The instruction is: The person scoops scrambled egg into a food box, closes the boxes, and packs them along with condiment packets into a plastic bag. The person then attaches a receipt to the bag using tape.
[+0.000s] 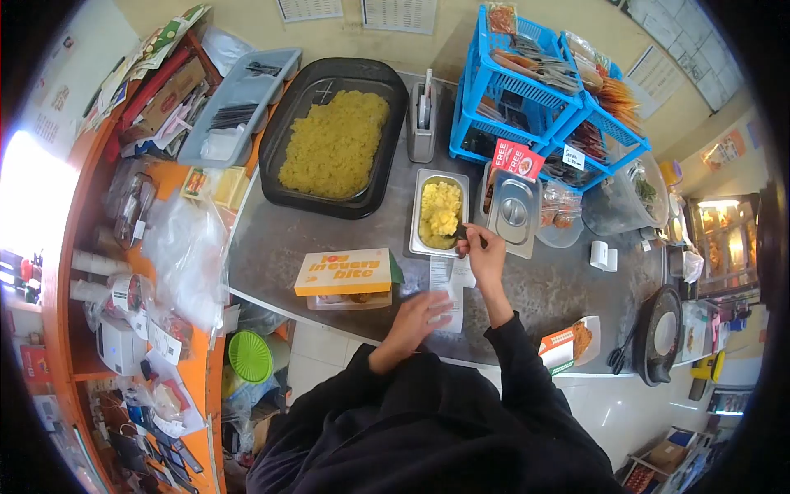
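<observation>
Steel pan (pixel 442 174) of yellow mash (pixel 439 206) on the counter (pixel 531 305) | right hand (pixel 485 257) grips a dark handle (pixel 462 231) near its rim, far end unclear | left hand (pixel 418 318) spread, apparently unladen, by the paper slip (pixel 453 306) | level, modest scoops should spill least

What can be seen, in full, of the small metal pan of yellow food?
The rectangular pan looks like shiny metal, with rounded corners and a flat rim. It sits upright on the grey table, left of the metal lid, holding lumpy yellow food. The right hand holds a dark-handled utensil at its near right side; contact with the rim is unclear.
</observation>
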`<state>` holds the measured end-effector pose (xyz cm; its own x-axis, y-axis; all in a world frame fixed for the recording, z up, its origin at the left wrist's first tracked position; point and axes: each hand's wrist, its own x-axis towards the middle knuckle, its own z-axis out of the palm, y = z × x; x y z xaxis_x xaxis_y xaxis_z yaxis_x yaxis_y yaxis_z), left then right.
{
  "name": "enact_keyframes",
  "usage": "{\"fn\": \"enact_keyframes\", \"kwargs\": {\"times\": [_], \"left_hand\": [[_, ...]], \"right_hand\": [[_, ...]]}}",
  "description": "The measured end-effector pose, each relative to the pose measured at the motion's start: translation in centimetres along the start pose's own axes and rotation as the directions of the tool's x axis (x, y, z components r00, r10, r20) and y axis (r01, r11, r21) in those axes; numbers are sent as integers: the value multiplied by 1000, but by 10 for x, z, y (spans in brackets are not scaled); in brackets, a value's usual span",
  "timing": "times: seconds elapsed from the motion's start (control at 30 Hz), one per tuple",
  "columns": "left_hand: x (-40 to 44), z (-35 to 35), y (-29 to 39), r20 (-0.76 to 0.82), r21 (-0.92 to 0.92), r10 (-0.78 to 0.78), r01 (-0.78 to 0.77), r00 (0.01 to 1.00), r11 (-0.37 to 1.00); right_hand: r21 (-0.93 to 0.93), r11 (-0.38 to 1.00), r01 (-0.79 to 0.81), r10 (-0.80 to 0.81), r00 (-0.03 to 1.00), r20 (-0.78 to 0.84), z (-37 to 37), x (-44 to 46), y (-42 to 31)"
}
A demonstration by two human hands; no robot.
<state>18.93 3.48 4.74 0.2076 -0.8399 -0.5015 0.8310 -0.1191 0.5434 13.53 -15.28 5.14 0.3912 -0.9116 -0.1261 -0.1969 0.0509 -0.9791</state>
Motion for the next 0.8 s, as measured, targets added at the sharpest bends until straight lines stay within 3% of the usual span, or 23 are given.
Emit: {"fn": "enact_keyframes", "kwargs": {"times": [0.1,0.17,0.3,0.4,0.43,0.5,0.53,0.63,0.73,0.8], "left_hand": [[-57,-32,16,9,383,-4,0,1000,924],[-84,-50,19,-111,580,232,-127,966,805],[-107,-79,25,-184,859,639,-194,747,474],[-103,-92,34,64,994,872,-108,485,-12],[-100,-102,34,-7,993,835,-92,550,69],[-84,-116,39,40,991,887,-132,460,24],[-79,-119,47,61,989,909,-146,412,0],[-73,-116,85,230,971,866,-159,444,-177],[-58,-115,113,267,960,853,-205,449,-192],[-49,-120,123,297,940,822,-301,485,-162]], "right_hand": [[20,1000,-15,15,1000,18,-2,1,9],[7,1000,-3,3,1000,-26,2,-2,10],[51,999,-20,24,996,-81,7,-8,14],[157,986,-52,64,995,-75,5,-16,11],[213,975,-66,87,992,-89,6,-18,12],[306,948,-89,125,987,-102,4,-25,8],[340,936,-87,125,988,-91,1,-31,1],[403,909,-107,140,989,-53,-4,-59,-35],[462,877,-136,111,991,80,-8,-96,-61],[459,856,-238,177,969,172,-3,-119,-67]]}}
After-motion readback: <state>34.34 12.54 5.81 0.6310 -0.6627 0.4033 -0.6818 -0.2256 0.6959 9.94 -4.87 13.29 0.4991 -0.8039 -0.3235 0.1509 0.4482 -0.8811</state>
